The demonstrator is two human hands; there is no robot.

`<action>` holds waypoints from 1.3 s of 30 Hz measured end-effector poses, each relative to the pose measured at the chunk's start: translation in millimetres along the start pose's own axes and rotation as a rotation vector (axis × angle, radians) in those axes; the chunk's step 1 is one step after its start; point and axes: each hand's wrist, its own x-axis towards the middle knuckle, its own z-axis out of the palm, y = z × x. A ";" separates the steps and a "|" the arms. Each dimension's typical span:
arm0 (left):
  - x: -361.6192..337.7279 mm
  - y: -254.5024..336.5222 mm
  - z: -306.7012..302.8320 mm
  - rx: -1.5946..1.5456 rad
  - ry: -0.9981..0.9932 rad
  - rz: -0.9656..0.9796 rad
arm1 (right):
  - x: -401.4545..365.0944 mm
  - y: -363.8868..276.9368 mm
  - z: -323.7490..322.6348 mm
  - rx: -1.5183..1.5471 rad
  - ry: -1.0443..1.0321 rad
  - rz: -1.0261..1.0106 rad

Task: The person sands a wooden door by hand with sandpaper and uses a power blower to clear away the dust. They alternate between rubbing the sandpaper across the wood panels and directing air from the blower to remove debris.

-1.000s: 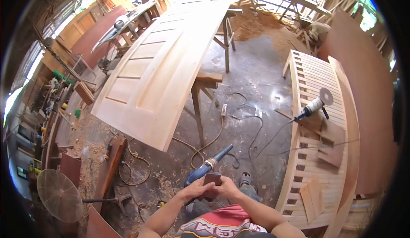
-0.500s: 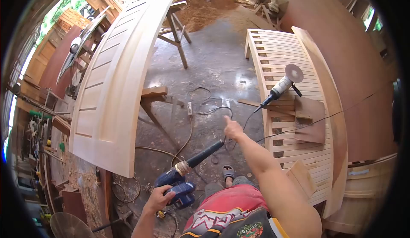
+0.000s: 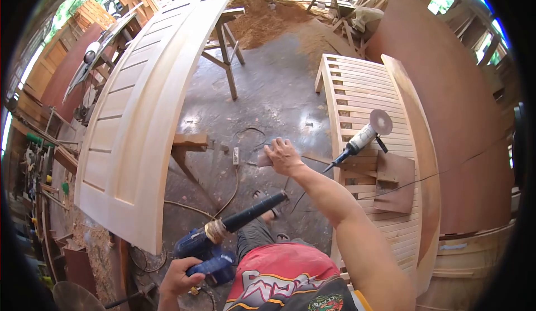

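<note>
My left hand (image 3: 181,277) is wrapped around the handle of a blue electric blower (image 3: 211,267), whose black nozzle (image 3: 254,211) points up and to the right. In front of my body, my right hand (image 3: 286,157) reaches out over the floor, its fingers closed on a small flat brownish piece (image 3: 264,158) that looks like sandpaper. To the left of both hands lies a large pale panelled wooden door (image 3: 139,138), raised on sawhorses. On the right, an angle grinder (image 3: 360,138) with a round disc rests on a slatted wooden piece (image 3: 371,90).
A sawhorse (image 3: 192,163) supports the door's near part. Cords and a white power strip (image 3: 235,156) lie on the floor (image 3: 268,82). A brown board (image 3: 395,182) sits on the slats. Sawdust (image 3: 262,23) is heaped at the back, and a large brown sheet (image 3: 446,121) leans right.
My right hand has moved left, turned its back upward, and the flat brownish piece now shows in it. The blower has shifted left with my left hand. One foot has stepped forward and left.
</note>
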 end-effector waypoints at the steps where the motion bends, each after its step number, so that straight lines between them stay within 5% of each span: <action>1: 8.8 8.1 -6.7 -0.023 -0.007 0.005 | 13.6 10.1 2.8 -0.049 0.004 -0.025; 8: 114.7 42.3 -61.2 0.085 0.137 -0.091 | 103.6 68.8 5.3 -0.124 -0.104 -0.216; 9: 127.9 45.1 -74.6 0.068 0.149 -0.120 | 114.8 76.6 9.9 -0.323 -0.172 -0.296; 16: 172.9 81.5 -144.8 -0.050 0.166 -0.143 | 205.2 117.3 -26.7 -0.190 -0.048 -0.406; 20: 190.7 101.3 -178.6 -0.047 0.314 -0.186 | 278.4 130.1 -51.4 0.481 -0.139 0.054; 23: 203.3 111.2 -204.8 -0.001 0.473 -0.255 | 325.7 137.4 -47.5 0.735 0.079 0.258; 26: 222.0 106.1 -234.4 0.019 0.667 -0.234 | 355.8 159.0 4.4 0.859 0.026 0.373; 32: 318.1 135.2 -305.3 0.135 0.876 -0.357 | 429.2 217.4 47.1 0.784 -0.244 0.300; 39: 520.2 188.2 -384.6 0.340 0.932 -0.486 | 553.6 372.9 101.7 0.832 -0.209 0.332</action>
